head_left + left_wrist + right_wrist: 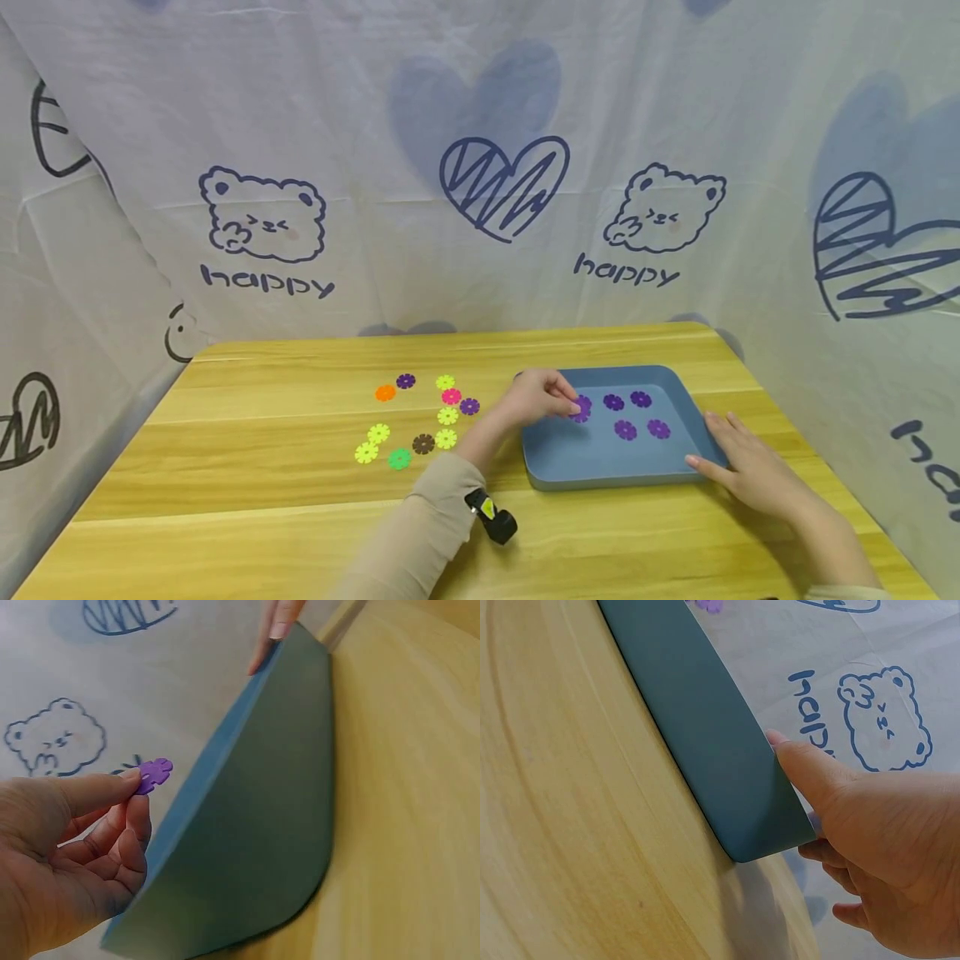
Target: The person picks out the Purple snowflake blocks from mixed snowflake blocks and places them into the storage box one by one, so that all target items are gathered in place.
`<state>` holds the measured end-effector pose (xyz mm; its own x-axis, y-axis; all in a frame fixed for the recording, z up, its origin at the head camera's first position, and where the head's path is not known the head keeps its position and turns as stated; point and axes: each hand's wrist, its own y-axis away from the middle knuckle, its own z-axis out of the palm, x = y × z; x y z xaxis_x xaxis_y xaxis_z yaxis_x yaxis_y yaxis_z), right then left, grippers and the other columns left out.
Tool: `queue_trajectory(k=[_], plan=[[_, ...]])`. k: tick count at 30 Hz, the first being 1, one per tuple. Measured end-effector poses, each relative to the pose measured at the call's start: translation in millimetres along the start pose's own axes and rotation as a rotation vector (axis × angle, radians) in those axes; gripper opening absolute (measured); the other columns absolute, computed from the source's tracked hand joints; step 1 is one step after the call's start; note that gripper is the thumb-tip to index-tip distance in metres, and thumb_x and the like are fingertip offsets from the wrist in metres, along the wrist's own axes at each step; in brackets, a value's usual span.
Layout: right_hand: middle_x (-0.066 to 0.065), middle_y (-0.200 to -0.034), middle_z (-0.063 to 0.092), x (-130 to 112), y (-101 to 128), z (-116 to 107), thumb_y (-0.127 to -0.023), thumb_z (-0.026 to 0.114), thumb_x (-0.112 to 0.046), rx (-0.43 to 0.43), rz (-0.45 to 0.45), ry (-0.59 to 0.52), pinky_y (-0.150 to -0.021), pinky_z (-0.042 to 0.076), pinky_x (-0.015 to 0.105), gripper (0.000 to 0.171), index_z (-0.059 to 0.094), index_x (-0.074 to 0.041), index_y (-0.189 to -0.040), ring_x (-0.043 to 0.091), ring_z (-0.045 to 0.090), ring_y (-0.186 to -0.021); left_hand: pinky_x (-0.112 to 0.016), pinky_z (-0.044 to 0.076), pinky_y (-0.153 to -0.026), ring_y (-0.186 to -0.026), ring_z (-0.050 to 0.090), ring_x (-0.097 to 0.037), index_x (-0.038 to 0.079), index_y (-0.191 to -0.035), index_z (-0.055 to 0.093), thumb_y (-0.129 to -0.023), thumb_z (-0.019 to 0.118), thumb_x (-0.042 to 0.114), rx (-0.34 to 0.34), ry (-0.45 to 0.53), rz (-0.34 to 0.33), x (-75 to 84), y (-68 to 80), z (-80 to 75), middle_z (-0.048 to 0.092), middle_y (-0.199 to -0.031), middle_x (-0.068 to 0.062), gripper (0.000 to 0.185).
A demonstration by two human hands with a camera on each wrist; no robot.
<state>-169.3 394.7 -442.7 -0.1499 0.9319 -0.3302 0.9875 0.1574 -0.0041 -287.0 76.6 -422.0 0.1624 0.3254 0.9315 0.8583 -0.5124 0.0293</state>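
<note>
My left hand pinches a purple snowflake disc between thumb and fingertips, over the left part of a blue-grey tray. Several other purple snowflake discs lie flat inside the tray, apart from one another. At the tray's near right corner, my right hand holds the wall. Its thumb reaches over the near rim, while the fingers lie along the outside of the right wall. In the left wrist view the tray's outer side hides its contents.
Left of the tray, loose snowflake discs lie on the wooden table: several yellow, two purple, one orange, one pink, one brown and one green. A printed cloth hangs behind the table.
</note>
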Motion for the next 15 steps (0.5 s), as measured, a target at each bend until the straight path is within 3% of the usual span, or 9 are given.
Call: queue_trajectory(k=[7, 15], plan=[[0.033, -0.153, 0.026, 0, 0, -1, -0.093, 0.056, -0.053, -0.006, 0.004, -0.014, -0.106, 0.019, 0.073, 0.09, 0.023, 0.01, -0.149, 0.054, 0.016, -0.142, -0.021, 0.049, -0.058, -0.067, 0.067, -0.013, 0.007, -0.085, 0.071, -0.082, 0.078, 0.013, 0.001, -0.11, -0.005, -4.4, -11.6, 23.4, 0.072, -0.074, -0.003, 0.01], [0.033, -0.153, 0.026, 0, 0, -1, -0.094, 0.055, -0.053, -0.006, 0.002, -0.013, -0.105, 0.019, 0.074, 0.09, 0.023, 0.009, -0.149, 0.055, 0.016, -0.142, -0.019, 0.041, -0.053, -0.058, 0.058, -0.007, 0.01, -0.079, 0.071, -0.081, 0.079, 0.013, 0.063, -0.271, -0.038, -7.5, -15.6, 41.3, 0.067, -0.066, 0.001, 0.009]])
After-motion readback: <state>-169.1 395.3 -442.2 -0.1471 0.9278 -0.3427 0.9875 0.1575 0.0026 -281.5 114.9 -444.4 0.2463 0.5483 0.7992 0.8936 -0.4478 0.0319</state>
